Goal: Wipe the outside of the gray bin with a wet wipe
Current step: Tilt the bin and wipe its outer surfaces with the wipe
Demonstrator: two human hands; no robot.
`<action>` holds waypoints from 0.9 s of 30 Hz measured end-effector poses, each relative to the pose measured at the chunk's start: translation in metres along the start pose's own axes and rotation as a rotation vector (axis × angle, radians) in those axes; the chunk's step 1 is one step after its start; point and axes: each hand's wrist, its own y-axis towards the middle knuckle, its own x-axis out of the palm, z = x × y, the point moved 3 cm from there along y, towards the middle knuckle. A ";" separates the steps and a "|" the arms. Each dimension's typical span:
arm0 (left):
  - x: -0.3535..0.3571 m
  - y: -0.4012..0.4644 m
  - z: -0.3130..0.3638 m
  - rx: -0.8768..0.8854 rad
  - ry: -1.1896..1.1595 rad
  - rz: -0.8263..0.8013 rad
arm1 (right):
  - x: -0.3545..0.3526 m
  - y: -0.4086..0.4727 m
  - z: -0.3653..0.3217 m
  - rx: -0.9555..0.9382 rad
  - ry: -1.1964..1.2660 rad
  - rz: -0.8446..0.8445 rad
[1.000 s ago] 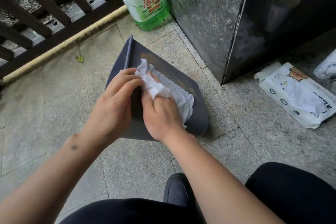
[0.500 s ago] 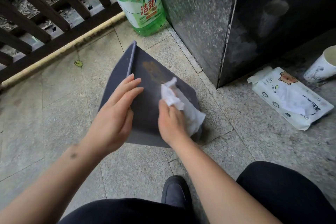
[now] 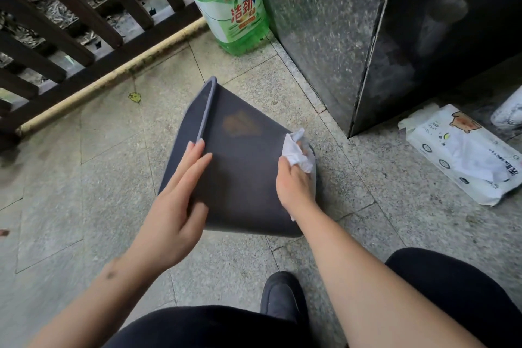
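Observation:
The gray bin (image 3: 243, 172) lies on its side on the stone floor, its rim toward the railing at the left and its base toward the right. A brownish stain marks its upper wall. My left hand (image 3: 175, 206) rests flat on the bin's near wall by the rim, fingers spread. My right hand (image 3: 293, 181) grips a crumpled white wet wipe (image 3: 296, 150) and presses it against the bin's right end, near the base.
A green detergent jug (image 3: 231, 5) stands by the dark railing (image 3: 70, 22). A polished stone pillar (image 3: 339, 31) rises at the right. A pack of wet wipes (image 3: 463, 152) lies on the floor beside it. My shoe (image 3: 282, 297) and knees are below the bin.
My right hand slid the wipe from the middle of the bin's wall rightward to its base end. My left hand flattened and shifted toward the rim. The stain is now uncovered.

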 end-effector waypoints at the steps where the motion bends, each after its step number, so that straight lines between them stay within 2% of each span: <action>1: -0.003 0.003 -0.003 -0.050 -0.028 0.010 | 0.003 -0.003 0.001 -0.030 -0.003 0.029; 5: -0.003 0.025 -0.008 -0.196 -0.133 0.061 | 0.004 -0.014 0.000 -0.072 -0.094 0.122; 7: 0.004 0.034 -0.007 -0.217 -0.125 0.078 | 0.007 -0.020 -0.015 -0.242 -0.049 0.103; 9: 0.008 0.039 -0.007 -0.212 -0.106 0.087 | 0.018 -0.034 -0.041 -0.480 -0.015 -0.003; 12: 0.011 0.042 -0.007 -0.191 -0.100 0.088 | 0.037 -0.062 -0.069 -0.793 -0.056 -0.056; 14: 0.008 0.046 -0.006 -0.194 -0.112 0.095 | 0.037 -0.059 -0.080 -0.876 -0.022 -0.079; 16: 0.005 0.052 -0.005 -0.188 -0.102 0.107 | 0.030 -0.032 -0.088 -0.815 -0.009 -0.087; 17: 0.005 0.054 -0.005 -0.185 -0.092 0.108 | 0.025 -0.013 -0.090 -0.725 -0.020 -0.063; 21: 0.005 0.053 -0.006 -0.230 -0.105 0.095 | 0.000 0.047 -0.065 -0.036 -0.042 -0.054; 22: 0.004 0.051 -0.005 -0.230 -0.110 0.089 | -0.001 0.048 -0.054 0.067 -0.040 -0.068; 25: 0.004 0.056 -0.001 -0.193 -0.104 0.082 | 0.007 0.012 -0.037 0.090 -0.026 -0.009; 26: 0.003 0.058 -0.001 -0.194 -0.114 0.095 | 0.014 -0.009 -0.041 -0.018 0.016 0.026; 27: 0.003 0.060 -0.002 -0.202 -0.126 0.111 | 0.021 -0.031 -0.052 -0.215 0.050 0.049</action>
